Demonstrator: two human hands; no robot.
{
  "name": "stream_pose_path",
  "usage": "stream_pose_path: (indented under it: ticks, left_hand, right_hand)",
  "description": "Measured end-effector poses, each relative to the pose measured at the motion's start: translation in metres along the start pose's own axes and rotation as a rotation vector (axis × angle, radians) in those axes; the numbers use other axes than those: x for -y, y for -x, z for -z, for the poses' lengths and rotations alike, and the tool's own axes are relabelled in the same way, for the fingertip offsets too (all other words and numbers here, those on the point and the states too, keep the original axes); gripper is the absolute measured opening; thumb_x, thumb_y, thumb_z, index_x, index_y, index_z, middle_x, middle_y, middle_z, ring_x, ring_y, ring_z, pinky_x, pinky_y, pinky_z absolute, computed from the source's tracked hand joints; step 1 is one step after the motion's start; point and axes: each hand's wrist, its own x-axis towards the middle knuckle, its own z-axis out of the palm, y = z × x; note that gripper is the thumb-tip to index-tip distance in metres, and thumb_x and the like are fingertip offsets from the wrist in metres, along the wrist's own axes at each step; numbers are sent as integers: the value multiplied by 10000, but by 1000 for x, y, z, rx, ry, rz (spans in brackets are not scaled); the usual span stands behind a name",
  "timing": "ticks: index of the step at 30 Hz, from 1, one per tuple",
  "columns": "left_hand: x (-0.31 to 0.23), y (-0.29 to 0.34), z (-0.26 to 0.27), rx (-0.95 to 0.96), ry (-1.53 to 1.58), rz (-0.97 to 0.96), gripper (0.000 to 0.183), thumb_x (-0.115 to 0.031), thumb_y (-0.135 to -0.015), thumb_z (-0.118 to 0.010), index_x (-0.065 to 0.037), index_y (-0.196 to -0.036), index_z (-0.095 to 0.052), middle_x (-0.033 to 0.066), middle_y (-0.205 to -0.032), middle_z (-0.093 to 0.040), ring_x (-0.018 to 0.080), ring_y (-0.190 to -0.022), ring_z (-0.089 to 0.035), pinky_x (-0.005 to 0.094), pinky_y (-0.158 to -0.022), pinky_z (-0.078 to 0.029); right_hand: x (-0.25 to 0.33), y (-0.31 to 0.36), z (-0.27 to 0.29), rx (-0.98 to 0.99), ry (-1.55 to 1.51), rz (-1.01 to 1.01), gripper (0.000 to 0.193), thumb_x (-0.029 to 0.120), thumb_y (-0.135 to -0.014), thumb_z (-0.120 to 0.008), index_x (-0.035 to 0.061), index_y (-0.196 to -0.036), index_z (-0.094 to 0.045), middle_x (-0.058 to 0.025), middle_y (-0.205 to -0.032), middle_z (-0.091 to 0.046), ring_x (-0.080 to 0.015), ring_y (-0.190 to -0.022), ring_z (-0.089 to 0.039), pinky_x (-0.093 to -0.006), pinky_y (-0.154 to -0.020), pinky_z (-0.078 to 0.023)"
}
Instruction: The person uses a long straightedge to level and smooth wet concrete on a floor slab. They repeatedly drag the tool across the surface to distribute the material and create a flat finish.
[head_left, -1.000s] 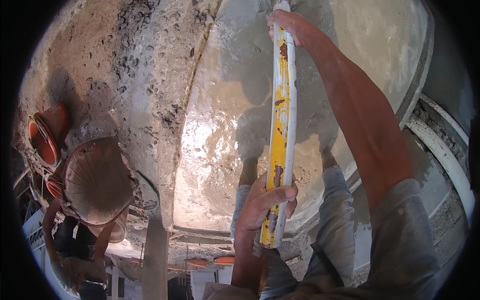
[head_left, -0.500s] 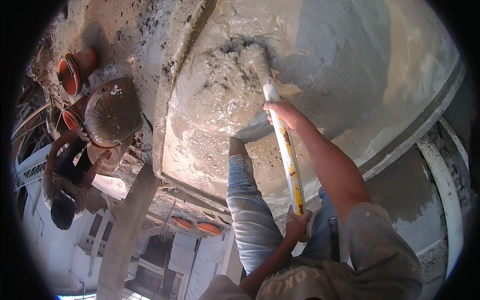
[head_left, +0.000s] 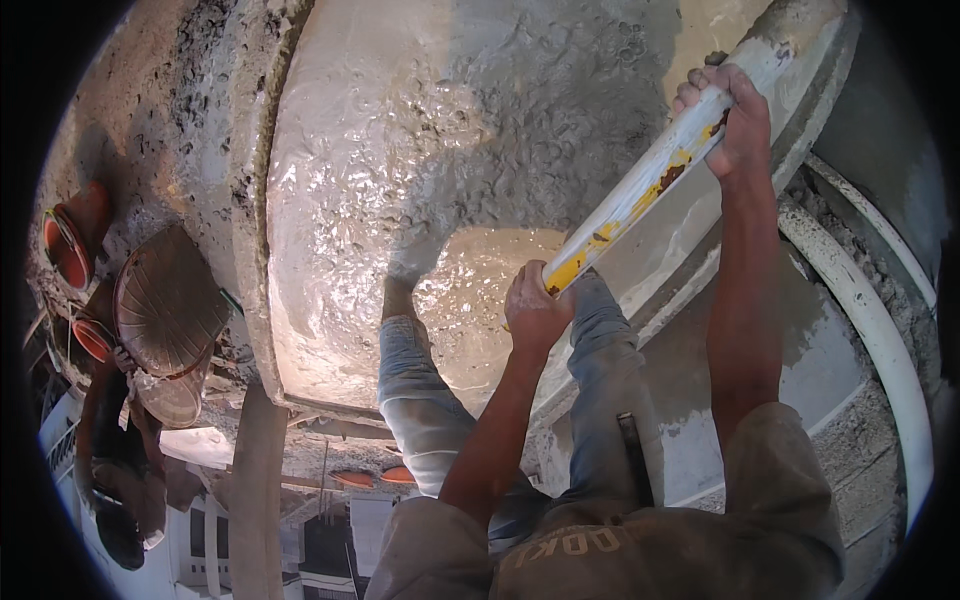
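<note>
Yellow-stained and caked with cement, the long straightedge (head_left: 640, 195) had swung from upright to a slant across the wet concrete (head_left: 420, 180). The right hand (head_left: 725, 120) was clamped round its upper end and the left hand (head_left: 535, 310) round its lower end. The pass over the concrete seemed under way, while a worker in a brimmed hat (head_left: 165, 300) crouched well off to the straightedge's left.

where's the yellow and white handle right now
In the head view the long handle runs diagonally at upper right over the wet concrete, left hand gripping its lower end, right hand near its top.
</note>
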Motion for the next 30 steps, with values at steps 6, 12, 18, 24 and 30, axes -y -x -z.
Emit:
stream_pose_path:
  ticks: [6, 12, 18, 24, 30]
  left_hand:
    - [-31, -190, 68, 347, 124, 11, 440, -311, -720, -695, 9, -1004, -594, 252, -905, -659, 416, -834, -655, 462, -746, -525]
    - [12, -87, 156, 457, 236, 354, 436, -303, -734, -667, 29, -998, -565, 279, -882, -646, 433, -807, -652, 477, -770, -510]
    - [3, 18, 184, 422, -166, 325, 408, -293, -742, -665, 5, -979, -519, 262, -797, -636, 466, -768, -635, 517, -722, -498]
    - [166, 138, 82, 216, -165, 603, 432, -237, -672, -788, -11, -971, -572, 206, -836, -673, 390, -763, -667, 494, -706, -515]
    - [203, 231, 12, 420, -489, 807, 600, -300, -574, -918, -39, -1032, -631, 172, -987, -697, 337, -934, -675, 454, -809, -540]
  right_hand:
    - [-18, -269, -45, -459, 497, 91, 193, 197, -912, -531, 21, -868, -596, -82, -708, -580, -264, -576, -581, -442, -527, -505]
    - [-139, -210, -114, -239, 628, -138, 253, 266, -910, -552, 24, -974, -589, -83, -908, -589, -175, -682, -579, -369, -615, -534]
    - [-198, -88, -83, -405, 224, -459, 313, 151, -785, -672, -65, -1002, -604, -146, -883, -619, -252, -707, -650, -411, -636, -557]
    - [-244, 62, -106, -360, 120, -458, 273, 95, -786, -718, -11, -983, -560, -81, -743, -591, -156, -621, -604, -323, -535, -525]
    - [-215, 251, -50, -301, 165, -453, 300, 47, -726, -711, 21, -1001, -595, -77, -811, -644, -165, -728, -633, -340, -675, -534]
